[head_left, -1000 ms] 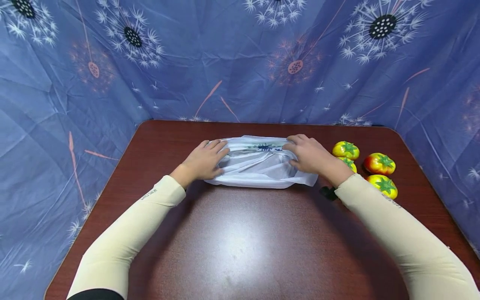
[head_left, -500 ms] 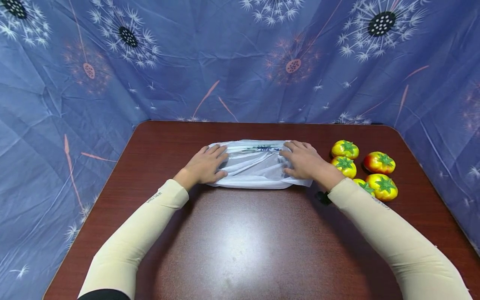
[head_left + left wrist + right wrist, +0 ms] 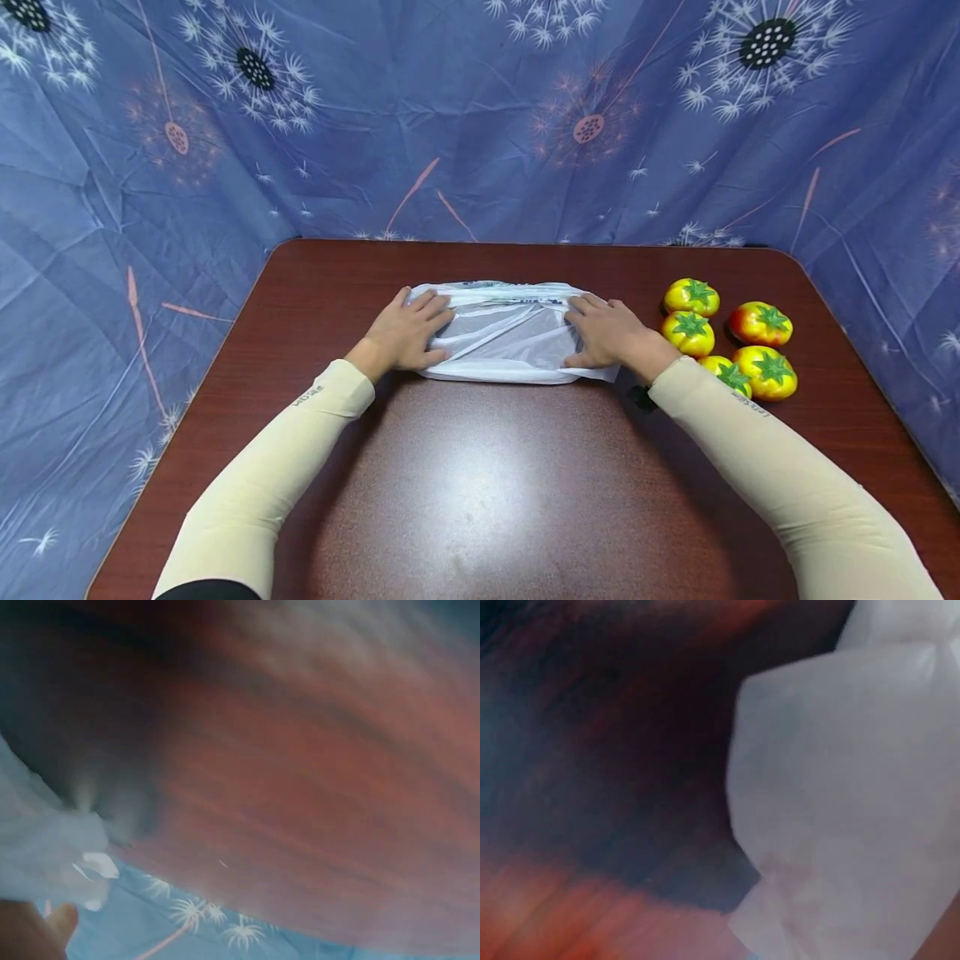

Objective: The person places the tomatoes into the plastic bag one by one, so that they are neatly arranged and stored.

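Observation:
A white, see-through plastic bag (image 3: pixel 498 337) with blue-green print lies on the table, gathered into a wide, low shape with creases across it. My left hand (image 3: pixel 405 332) rests on its left end, fingers spread and fairly straight. On the right end lies my right hand (image 3: pixel 609 335), its fingers pointing inward over the plastic. In the left wrist view, a fingertip (image 3: pixel 64 921) shows beside a crumpled edge of the bag (image 3: pixel 45 844). Most of the right wrist view's right side is the white plastic (image 3: pixel 840 780); the hand itself is nearly out of that view.
Several yellow and red tomato-like fruits (image 3: pixel 688 333) with green leaf tops sit right of my right hand, close to the right sleeve. The brown table (image 3: pixel 450 467) reaches back to a blue dandelion-print cloth (image 3: pixel 465 150). Something dark (image 3: pixel 641 398) shows under the right wrist.
My right hand has shifted slightly left and toward me, uncovering more of the fruits. Its end of the bag has drawn in a little. The left hand stays on the bag.

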`<state>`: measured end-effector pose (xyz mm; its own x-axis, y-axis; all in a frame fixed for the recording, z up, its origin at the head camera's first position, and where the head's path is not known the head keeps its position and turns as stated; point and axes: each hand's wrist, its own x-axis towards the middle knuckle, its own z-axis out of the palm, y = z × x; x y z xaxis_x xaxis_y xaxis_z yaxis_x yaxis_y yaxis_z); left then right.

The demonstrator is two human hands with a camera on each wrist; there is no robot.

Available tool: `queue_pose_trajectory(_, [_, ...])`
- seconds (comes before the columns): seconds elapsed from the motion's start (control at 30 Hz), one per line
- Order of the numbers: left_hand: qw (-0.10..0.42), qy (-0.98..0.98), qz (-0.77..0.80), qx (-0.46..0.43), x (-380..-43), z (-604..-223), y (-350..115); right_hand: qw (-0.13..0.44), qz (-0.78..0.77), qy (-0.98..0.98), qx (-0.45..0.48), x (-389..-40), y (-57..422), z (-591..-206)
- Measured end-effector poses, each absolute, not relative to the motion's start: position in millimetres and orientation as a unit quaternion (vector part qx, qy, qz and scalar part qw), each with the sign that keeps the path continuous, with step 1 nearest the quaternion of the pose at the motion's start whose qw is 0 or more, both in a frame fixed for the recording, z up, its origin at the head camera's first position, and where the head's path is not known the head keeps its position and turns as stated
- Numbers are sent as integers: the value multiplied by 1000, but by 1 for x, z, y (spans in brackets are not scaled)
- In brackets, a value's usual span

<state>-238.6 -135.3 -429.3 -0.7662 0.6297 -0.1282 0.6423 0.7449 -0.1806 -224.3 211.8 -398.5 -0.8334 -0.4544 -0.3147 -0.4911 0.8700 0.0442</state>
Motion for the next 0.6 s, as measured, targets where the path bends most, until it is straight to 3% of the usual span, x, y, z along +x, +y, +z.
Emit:
queue_pose_trajectory(0.17, [30,933,-118,340,-239,-427,-146,189,70,957,-207,-223,215,-393])
queue_pose_trajectory(0.43, [36,929,-108,352,-236,-425,-149,199,112,950,-213,-216,218,-385])
queue_pose_trajectory(0.6, [-2,913,-80,399,-230,-421,-141,151,118,949,-252,-209,218,-383])
